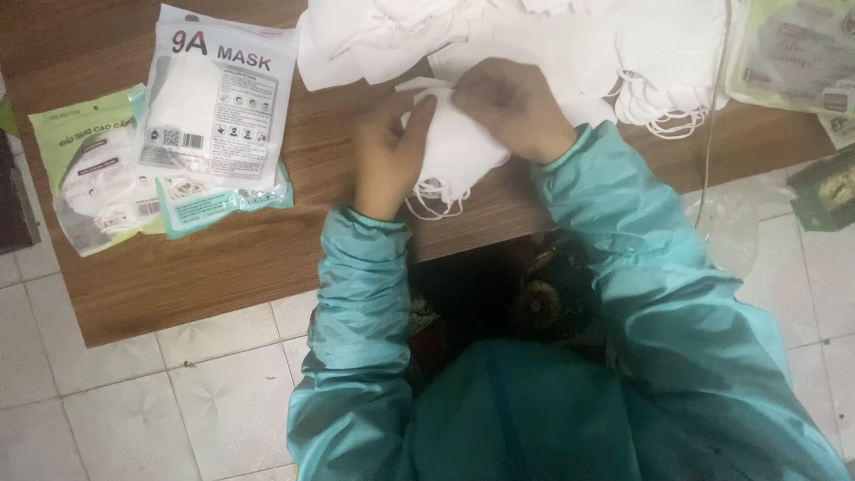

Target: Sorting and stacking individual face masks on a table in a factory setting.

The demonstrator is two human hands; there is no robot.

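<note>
Your left hand and right hand both clasp one white mask over the tabletop. Keep edges aligned; keep loops clear.

Matt white cloth masks; glossy plastic packets; wood-grain table.

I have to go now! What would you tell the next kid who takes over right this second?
Left hand: grips the left edge of a small stack of white fabric face masks.
Right hand: pinches the stack's top.
Both hold it over the brown wooden table.
Done: three sealed mask packets lie to the left.
Left: a pile of loose white masks behind the hands.
</note>
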